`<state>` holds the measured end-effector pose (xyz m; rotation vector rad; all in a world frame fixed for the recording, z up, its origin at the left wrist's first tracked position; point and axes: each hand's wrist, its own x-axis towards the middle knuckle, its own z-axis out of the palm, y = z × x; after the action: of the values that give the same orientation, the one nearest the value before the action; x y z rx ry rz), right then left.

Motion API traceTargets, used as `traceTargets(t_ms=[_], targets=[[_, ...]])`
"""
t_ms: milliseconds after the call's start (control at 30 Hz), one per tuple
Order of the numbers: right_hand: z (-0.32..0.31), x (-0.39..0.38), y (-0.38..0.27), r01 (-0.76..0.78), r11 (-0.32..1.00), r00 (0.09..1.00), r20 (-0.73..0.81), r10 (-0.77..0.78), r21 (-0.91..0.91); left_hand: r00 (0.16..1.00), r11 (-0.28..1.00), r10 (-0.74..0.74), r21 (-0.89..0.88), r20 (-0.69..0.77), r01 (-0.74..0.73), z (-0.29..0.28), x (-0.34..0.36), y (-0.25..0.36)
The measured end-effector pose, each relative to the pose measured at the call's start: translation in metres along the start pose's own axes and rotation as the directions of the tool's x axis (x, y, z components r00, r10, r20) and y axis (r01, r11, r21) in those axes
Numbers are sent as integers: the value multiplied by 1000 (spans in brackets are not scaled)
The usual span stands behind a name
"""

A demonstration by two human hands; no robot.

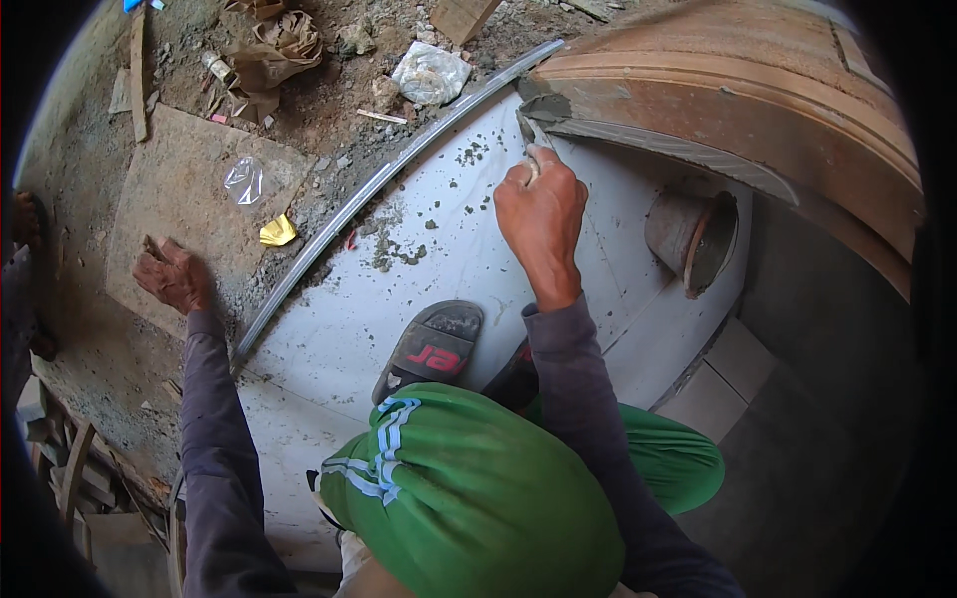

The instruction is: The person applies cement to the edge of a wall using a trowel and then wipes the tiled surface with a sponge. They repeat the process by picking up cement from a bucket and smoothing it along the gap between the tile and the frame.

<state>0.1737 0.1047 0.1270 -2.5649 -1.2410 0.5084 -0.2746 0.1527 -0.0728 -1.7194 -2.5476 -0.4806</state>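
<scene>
My right hand grips a small trowel, its blade touching wet grey mortar at the lower edge of the wooden board frame. Dark crumbs of mortar are scattered over the white tiled surface below it. My left hand rests, fingers bent and slightly apart, on a dusty flat panel beyond the curved-looking metal strip.
A tilted bucket lies right. Crumpled paper, plastic bags, a yellow wrapper and rubble fill the upper left. My sandal stands on the tiles. Part of another person shows at the left edge; scrap pieces lie lower left.
</scene>
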Motion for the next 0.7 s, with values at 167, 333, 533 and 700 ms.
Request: traceTargets(t_ms=[167, 333, 533, 700], targets=[[27, 5, -4, -121, 992, 992, -48, 120, -23, 1000, 1000, 3, -2, -19, -3, 2, 0, -1], [48, 12, 0, -258, 935, 955, -85, 286, 242, 1000, 1000, -17, 16, 2, 16, 0, 0, 3], [50, 37, 3, -402, 813, 888, -35, 458, 421, 998, 998, -60, 33, 25, 59, -1, 0, 5], [11, 30, -12, -438, 702, 864, 46, 502, 562, 1000, 999, -30, 16, 7, 30, 0, 0, 4]])
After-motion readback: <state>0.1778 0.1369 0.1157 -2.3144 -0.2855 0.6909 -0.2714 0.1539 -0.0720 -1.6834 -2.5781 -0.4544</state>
